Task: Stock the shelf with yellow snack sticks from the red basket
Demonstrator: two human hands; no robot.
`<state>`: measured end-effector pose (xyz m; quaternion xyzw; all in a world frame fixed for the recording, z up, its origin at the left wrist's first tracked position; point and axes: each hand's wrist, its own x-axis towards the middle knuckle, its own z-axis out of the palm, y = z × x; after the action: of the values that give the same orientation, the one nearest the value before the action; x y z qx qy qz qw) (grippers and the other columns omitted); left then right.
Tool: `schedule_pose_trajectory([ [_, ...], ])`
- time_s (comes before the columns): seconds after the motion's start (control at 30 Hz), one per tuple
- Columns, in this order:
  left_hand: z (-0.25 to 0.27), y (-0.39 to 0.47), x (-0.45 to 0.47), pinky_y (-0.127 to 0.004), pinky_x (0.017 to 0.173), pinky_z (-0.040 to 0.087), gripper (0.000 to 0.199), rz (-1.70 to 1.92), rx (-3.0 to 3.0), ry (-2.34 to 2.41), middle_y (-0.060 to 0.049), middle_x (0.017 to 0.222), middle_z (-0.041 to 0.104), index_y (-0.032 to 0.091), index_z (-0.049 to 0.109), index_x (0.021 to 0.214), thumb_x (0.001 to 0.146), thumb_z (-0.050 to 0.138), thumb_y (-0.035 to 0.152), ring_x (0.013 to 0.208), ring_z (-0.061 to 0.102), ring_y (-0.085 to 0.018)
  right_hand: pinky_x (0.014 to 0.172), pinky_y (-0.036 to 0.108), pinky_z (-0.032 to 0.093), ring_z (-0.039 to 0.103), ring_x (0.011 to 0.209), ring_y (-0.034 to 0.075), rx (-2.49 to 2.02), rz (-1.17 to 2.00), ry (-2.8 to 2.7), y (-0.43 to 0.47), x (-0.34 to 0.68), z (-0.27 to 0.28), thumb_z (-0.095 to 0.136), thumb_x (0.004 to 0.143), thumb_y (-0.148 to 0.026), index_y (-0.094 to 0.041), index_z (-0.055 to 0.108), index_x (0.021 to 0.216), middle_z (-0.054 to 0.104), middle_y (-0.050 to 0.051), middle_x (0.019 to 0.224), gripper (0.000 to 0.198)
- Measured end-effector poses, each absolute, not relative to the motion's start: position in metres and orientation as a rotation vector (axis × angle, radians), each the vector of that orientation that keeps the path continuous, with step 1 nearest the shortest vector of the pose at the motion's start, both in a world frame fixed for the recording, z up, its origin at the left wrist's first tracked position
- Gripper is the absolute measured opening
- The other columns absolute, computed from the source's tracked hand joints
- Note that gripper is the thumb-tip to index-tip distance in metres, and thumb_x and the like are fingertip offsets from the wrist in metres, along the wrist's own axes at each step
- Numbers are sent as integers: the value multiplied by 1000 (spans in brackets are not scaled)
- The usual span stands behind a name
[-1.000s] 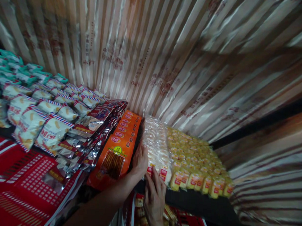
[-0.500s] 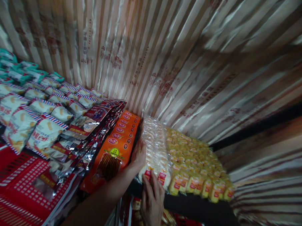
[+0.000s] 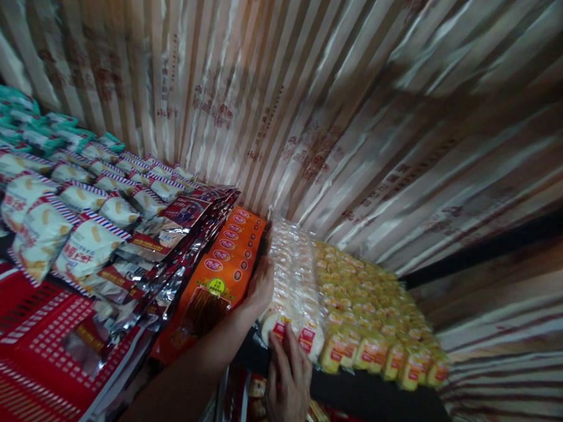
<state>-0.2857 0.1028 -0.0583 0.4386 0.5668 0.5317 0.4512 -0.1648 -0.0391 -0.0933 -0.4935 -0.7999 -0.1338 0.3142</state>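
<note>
Two rows of white round snacks in clear wrappers with red labels point(image 3: 294, 279) stand on a dark shelf. My left hand point(image 3: 262, 285) lies along their left side, palm toward the rows; its fingers look extended, though part of them is blurred and in shadow. At the front end, my right hand point(image 3: 288, 372) rests its outstretched fingertips against the label of the left row. Neither hand is wrapped round a pack. Yellow wrapped snacks with red labels point(image 3: 370, 313) adjoin the white rows on the right. Orange snack packs point(image 3: 227, 257) lie just left of my left hand.
Dark red and silver packets point(image 3: 170, 222), white striped-edge bags point(image 3: 87, 244) and green bags point(image 3: 30, 128) fill the left. A red basket point(image 3: 40, 346) sits at lower left. Corrugated printed sheeting point(image 3: 258, 100) rises behind. The dark shelf edge point(image 3: 378, 399) runs along the front.
The view has shifted slightly, so the goods appear a little farther right. Both hands keep nearly the same places against the white snack rows.
</note>
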Motion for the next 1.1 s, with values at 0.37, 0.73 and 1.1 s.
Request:
schedule_pose_trajectory([
  [0.37, -40, 92, -284, -29, 113, 17, 52, 1231, 986, 1448, -9, 144, 34, 9, 40, 136, 93, 27, 36, 135, 28, -17, 89, 38, 42, 47, 120, 24, -1163, -410, -2257, -36, -139, -88, 44, 85, -12, -21, 36, 139, 49, 11, 134, 55],
  [0.73, -31, 68, -287, -31, 114, 15, 55, 1223, 1169, 1536, -17, 146, 28, 0, 32, 138, 95, 17, 31, 137, 22, -18, 93, 42, 41, 41, 126, 24, -1250, -196, -2264, -46, -140, -73, 38, 88, -13, -21, 40, 135, 44, 11, 138, 48],
  [1.1, -50, -5, -257, -40, 114, 19, 59, 1222, 1504, 1774, -20, 150, 14, 1, 17, 142, 92, 27, 30, 139, 8, -21, 96, 47, 38, 44, 123, 26, -1330, -230, -2020, -22, -139, -40, 38, 91, -26, -19, 52, 123, 47, 14, 135, 35],
])
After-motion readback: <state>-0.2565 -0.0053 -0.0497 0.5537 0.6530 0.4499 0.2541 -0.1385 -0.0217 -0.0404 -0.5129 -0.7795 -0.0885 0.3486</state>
